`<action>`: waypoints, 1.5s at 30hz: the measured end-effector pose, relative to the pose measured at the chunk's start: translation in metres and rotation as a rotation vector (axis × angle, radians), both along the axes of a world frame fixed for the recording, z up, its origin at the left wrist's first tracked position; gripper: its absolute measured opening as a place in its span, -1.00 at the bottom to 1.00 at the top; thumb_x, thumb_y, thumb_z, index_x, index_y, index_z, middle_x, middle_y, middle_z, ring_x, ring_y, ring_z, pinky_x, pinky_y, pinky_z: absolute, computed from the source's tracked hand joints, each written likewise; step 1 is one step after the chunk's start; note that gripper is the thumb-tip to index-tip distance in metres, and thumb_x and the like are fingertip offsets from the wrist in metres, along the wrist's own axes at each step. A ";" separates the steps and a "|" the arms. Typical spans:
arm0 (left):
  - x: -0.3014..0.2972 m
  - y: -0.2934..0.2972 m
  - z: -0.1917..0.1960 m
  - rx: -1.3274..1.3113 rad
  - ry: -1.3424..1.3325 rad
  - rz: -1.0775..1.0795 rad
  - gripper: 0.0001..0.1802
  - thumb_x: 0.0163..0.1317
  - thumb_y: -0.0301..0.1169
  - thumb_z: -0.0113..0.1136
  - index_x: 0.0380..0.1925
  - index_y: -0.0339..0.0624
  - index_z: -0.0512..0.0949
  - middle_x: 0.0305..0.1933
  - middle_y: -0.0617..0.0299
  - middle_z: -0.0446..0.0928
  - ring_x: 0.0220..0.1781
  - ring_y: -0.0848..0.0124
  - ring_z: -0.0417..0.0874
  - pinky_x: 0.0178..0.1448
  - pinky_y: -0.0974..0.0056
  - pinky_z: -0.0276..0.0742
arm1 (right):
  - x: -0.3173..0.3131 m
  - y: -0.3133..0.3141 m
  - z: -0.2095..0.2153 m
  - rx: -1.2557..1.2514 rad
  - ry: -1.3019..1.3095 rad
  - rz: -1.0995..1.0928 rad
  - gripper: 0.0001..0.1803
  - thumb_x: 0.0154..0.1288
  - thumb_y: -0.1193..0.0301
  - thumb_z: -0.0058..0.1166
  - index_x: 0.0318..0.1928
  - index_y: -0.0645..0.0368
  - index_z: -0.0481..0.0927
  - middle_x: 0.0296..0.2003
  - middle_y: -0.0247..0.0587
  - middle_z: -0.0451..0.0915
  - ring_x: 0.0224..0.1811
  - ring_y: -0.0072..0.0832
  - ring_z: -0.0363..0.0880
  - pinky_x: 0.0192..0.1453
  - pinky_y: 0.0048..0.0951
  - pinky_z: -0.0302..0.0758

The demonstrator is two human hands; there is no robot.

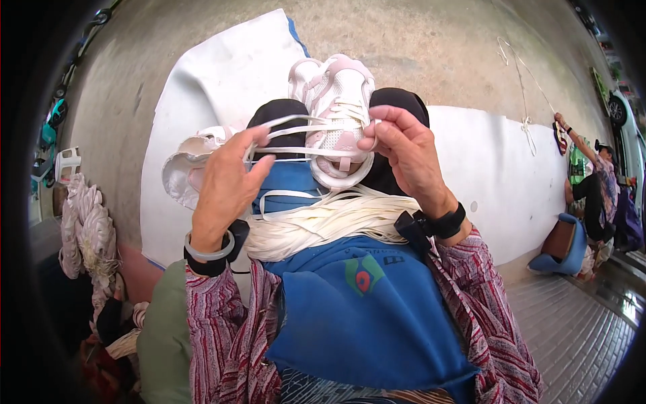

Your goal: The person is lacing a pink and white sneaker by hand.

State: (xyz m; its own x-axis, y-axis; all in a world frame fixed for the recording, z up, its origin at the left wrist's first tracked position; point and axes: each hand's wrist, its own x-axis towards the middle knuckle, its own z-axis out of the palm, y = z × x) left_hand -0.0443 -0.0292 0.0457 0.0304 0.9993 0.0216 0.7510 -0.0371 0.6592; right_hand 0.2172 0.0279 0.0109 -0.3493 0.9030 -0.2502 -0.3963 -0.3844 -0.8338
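Note:
A white and pink sneaker (340,97) rests between my knees, toe away from the wearer's side unclear, with a white shoelace (296,128) threaded partly through it. Several strands of that lace stretch leftward from the shoe to my left hand (229,176), whose curled fingers hold them. My right hand (408,146) pinches the lace at the shoe's right side, thumb and forefinger together. Across my lap, over a blue apron (350,303), lies a thick bundle of cream laces (330,219). Just left of my left hand sits another white shoe (185,168), partly hidden.
White sheeting (484,182) covers the ground on both sides. Bunched white shoes (87,225) are at far left. On the right, another person (599,178) holds a dark shoe and cord beside a blue chair (565,246). A loose cord (521,87) trails across the concrete.

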 end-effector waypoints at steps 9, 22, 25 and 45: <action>0.057 0.022 -0.008 -0.557 -0.919 -0.158 -0.56 0.47 -0.20 -0.06 0.02 -0.42 0.51 -0.29 0.18 0.58 -0.58 0.62 0.47 -0.50 0.50 0.49 | -0.020 -0.037 -0.004 0.670 -0.553 0.078 -0.85 0.26 0.61 0.06 -0.17 0.23 0.61 -0.35 -0.14 0.60 -0.32 -0.35 0.63 -0.24 -0.44 0.52; 0.051 0.012 -0.018 -0.610 -1.093 -0.102 -0.65 0.42 -0.32 0.06 -0.01 -0.41 0.55 -0.25 0.17 0.60 -0.59 0.66 0.42 -0.53 0.53 0.51 | -0.023 -0.045 -0.013 0.687 -0.502 0.118 -0.86 0.22 0.63 0.06 -0.21 0.23 0.59 -0.39 -0.12 0.59 -0.38 -0.27 0.62 -0.29 -0.39 0.53; 0.050 0.012 -0.028 -0.617 -1.096 -0.141 -0.66 0.42 -0.32 0.06 0.00 -0.40 0.54 -0.24 0.15 0.61 -0.56 0.64 0.45 -0.49 0.52 0.54 | -0.024 -0.045 -0.014 0.672 -0.499 0.122 -0.87 0.22 0.62 0.06 -0.22 0.23 0.60 -0.41 -0.12 0.58 -0.40 -0.29 0.61 -0.30 -0.39 0.52; 0.035 0.031 0.010 -0.128 -0.679 0.134 -0.83 0.36 -0.43 0.13 -0.13 -0.27 0.58 -0.37 0.32 0.55 -0.54 0.68 0.43 -0.53 0.59 0.37 | 0.012 -0.064 -0.038 -0.506 0.370 0.270 -0.38 0.53 0.21 -0.13 0.41 0.18 -0.01 -0.09 0.05 0.61 -0.40 -0.43 0.65 -0.43 -0.52 0.59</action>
